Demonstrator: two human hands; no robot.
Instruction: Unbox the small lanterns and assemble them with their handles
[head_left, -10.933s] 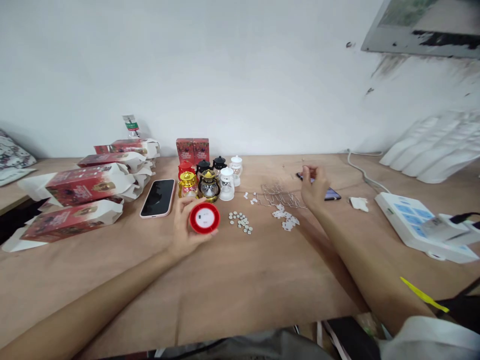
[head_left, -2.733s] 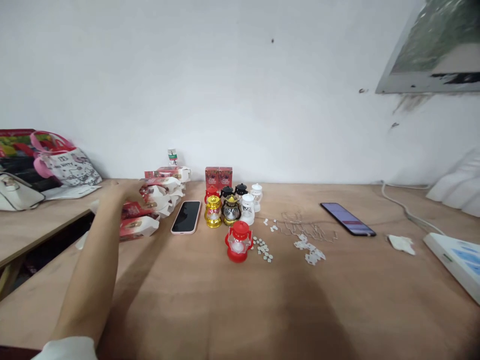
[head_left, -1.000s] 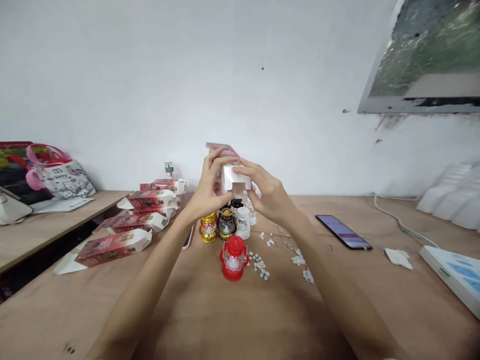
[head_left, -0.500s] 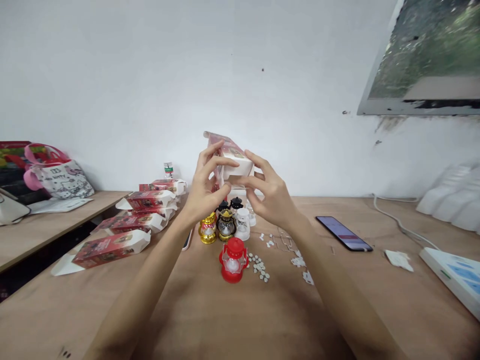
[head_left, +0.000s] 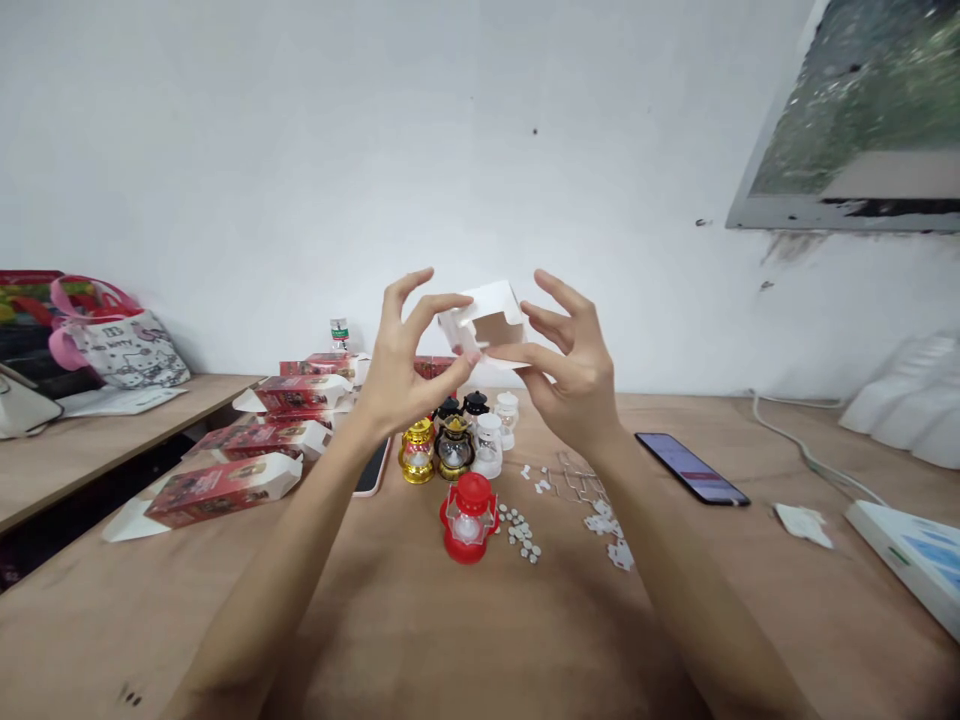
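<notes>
Raised above the table is a small cardboard box (head_left: 496, 298), its white end facing me with a dark opening in it and flaps around it. My left hand (head_left: 397, 365) pinches its left side between thumb and index finger. My right hand (head_left: 570, 375) has the thumb at the lower flap and fingers by the right edge, the upper fingers lifted away. Below stands a red toy lantern (head_left: 468, 520). Behind it are a gold lantern (head_left: 418, 452), a bronze-black lantern (head_left: 454, 450), a white lantern (head_left: 487, 448) and several others, partly hidden.
Several red printed boxes (head_left: 225, 490) with open flaps lie at left. Small round white pieces (head_left: 523, 535) and flat white pieces (head_left: 602, 520) are scattered right of the red lantern. A phone (head_left: 690, 468) lies further right; a pink-edged phone (head_left: 371, 470) is behind my left forearm.
The box has turned so its open white end faces me and its printed side is mostly out of sight. My right fingers have spread and my right hand has shifted right.
</notes>
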